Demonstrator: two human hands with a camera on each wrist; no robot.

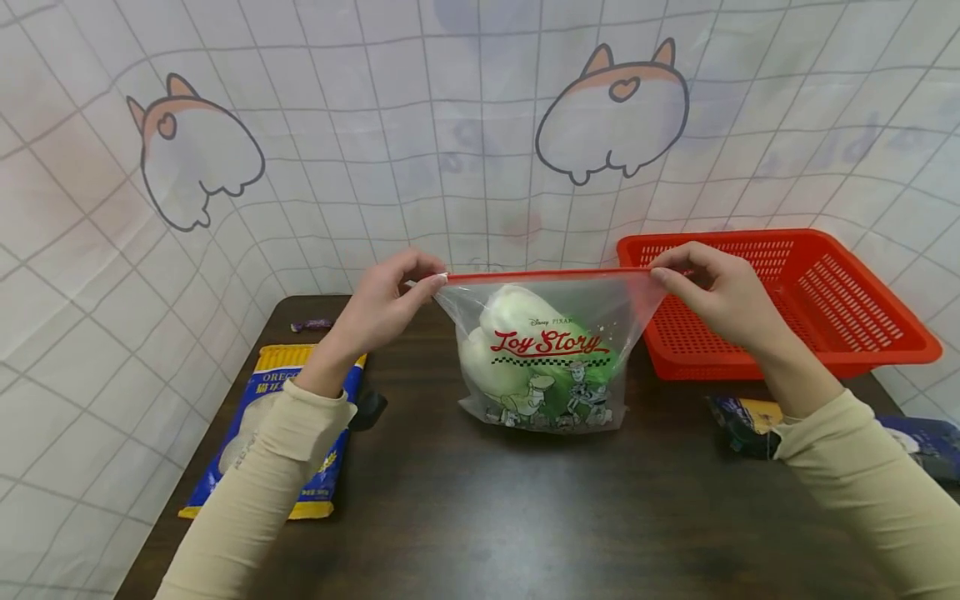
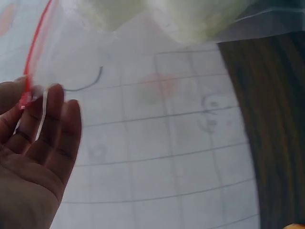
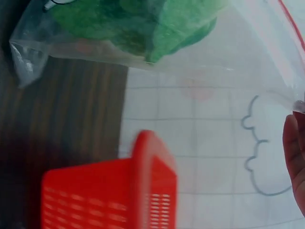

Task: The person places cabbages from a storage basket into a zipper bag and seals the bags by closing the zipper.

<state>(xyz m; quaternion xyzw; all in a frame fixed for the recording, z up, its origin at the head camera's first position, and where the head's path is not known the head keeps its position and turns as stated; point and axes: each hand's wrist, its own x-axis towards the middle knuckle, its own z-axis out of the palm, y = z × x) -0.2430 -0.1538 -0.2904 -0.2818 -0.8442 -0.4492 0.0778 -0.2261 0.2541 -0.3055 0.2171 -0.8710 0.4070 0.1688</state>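
A clear zip bag (image 1: 551, 412) printed "Toy Story" hangs upright by its red zip strip, low over the dark table. Inside it are green-and-white leafy vegetables (image 1: 517, 310), which look like bok choy. My left hand (image 1: 393, 296) pinches the bag's upper left corner between thumb and fingers. At the opposite upper corner, my right hand (image 1: 716, 287) pinches the strip's other end. The left wrist view shows the left hand (image 2: 40, 138) holding the red strip end. Only part of the right hand (image 3: 296, 152) shows in the right wrist view, at the bag's corner.
A red plastic basket (image 1: 885, 358) stands at the back right, behind the right hand. Under the left forearm lies a blue-and-yellow food packet (image 1: 330, 492), with a small purple wrapped item (image 1: 311, 325) beyond it. Dark packets (image 1: 926, 442) lie at the right. Tile-patterned cloth surrounds the table.
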